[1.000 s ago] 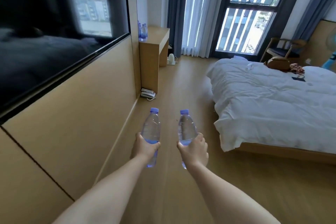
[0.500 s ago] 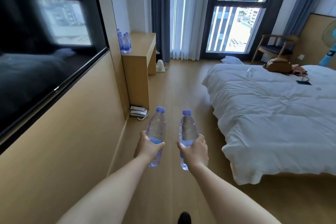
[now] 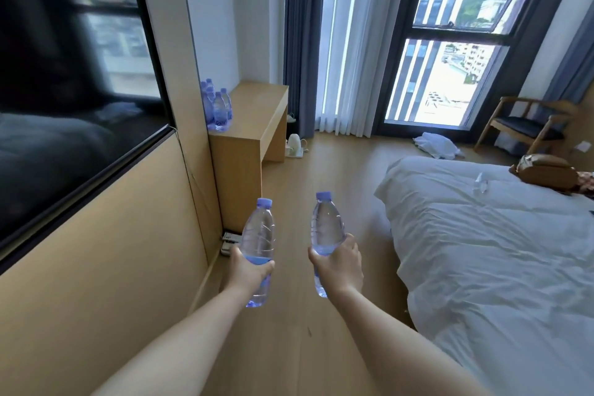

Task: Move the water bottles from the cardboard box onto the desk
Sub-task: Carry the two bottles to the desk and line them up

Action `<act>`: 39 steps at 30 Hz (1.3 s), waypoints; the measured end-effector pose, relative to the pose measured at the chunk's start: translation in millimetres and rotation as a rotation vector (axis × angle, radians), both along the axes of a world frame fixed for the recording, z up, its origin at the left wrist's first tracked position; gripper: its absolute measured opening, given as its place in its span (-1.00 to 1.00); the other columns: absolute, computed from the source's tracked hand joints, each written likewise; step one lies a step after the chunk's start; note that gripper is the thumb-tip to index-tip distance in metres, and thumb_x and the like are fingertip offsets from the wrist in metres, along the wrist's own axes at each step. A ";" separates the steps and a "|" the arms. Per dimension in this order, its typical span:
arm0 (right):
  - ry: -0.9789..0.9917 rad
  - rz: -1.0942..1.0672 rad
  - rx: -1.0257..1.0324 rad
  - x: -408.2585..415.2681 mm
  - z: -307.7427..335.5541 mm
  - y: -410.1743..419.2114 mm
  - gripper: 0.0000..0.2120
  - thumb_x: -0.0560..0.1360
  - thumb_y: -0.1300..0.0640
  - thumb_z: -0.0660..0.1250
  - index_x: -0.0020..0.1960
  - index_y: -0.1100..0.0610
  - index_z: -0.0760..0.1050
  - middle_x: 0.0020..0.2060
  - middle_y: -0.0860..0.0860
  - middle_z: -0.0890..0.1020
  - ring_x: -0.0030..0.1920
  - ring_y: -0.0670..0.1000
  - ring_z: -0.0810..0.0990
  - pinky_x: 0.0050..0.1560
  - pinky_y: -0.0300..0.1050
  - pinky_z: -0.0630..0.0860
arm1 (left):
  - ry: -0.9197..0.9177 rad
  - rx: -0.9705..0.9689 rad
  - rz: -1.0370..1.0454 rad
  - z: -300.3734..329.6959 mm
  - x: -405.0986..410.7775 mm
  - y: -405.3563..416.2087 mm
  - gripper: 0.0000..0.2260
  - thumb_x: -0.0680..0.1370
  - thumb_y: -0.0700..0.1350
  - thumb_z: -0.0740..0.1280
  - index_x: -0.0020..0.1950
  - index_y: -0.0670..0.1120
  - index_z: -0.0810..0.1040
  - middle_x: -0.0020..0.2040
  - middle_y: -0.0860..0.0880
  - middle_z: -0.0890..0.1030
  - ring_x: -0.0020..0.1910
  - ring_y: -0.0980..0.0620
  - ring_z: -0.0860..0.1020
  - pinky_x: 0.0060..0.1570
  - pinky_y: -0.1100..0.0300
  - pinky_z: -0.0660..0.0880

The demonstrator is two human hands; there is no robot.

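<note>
Above the wood floor, left hand (image 3: pixel 249 270) gripping clear blue-capped bottle (image 3: pixel 258 238), right hand (image 3: pixel 340 265) gripping its twin (image 3: pixel 325 228)

No text is showing legibly anywhere. The blue labels on the bottles on the table (image 3: pixel 219 112) are carrying white marks too small and blurred to read, and the held bottles' labels are lying under the hands.

Table (image 3: pixel 257 112) as landmark: bottles (image 3: pixel 218 108) on its left end; kettle (image 3: pixel 294 145) on floor beside it; bed (image 3: pixel 482 235) to its right.
</note>
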State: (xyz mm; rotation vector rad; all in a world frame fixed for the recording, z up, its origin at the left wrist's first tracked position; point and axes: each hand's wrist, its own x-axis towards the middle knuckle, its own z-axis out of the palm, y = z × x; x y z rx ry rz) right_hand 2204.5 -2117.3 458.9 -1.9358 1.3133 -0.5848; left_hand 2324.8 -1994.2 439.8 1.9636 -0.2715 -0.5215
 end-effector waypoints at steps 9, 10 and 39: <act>-0.146 -0.048 0.212 149.7 -29.7 -152.0 -0.44 0.35 -0.06 0.45 0.22 0.16 0.33 0.10 0.04 0.52 0.14 0.11 0.53 0.10 0.04 0.52 | -0.025 0.011 -0.060 -15.8 147.0 -164.0 -0.46 0.36 -0.06 0.53 0.20 -0.07 0.31 0.03 -0.07 0.55 0.02 -0.12 0.56 0.10 0.01 0.50; -0.155 -0.062 0.227 169.7 -31.2 -170.6 -0.44 0.35 -0.04 0.46 0.21 0.17 0.33 0.10 0.05 0.52 0.12 0.12 0.54 0.08 0.03 0.52 | -0.025 0.012 -0.061 -17.5 165.9 -181.4 -0.46 0.36 -0.06 0.53 0.20 -0.07 0.31 0.01 -0.06 0.55 0.00 -0.10 0.55 0.06 0.05 0.50; -0.076 0.453 0.401 603.5 -46.2 -638.9 -0.48 0.35 -0.07 0.51 0.10 0.05 0.28 -0.04 -0.04 0.55 -0.08 -0.05 0.57 -0.15 -0.12 0.49 | 0.143 -0.064 0.130 -29.3 558.4 -611.9 -0.45 0.37 0.02 0.53 0.21 -0.05 0.31 0.04 -0.03 0.56 0.00 -0.01 0.58 0.07 0.02 0.54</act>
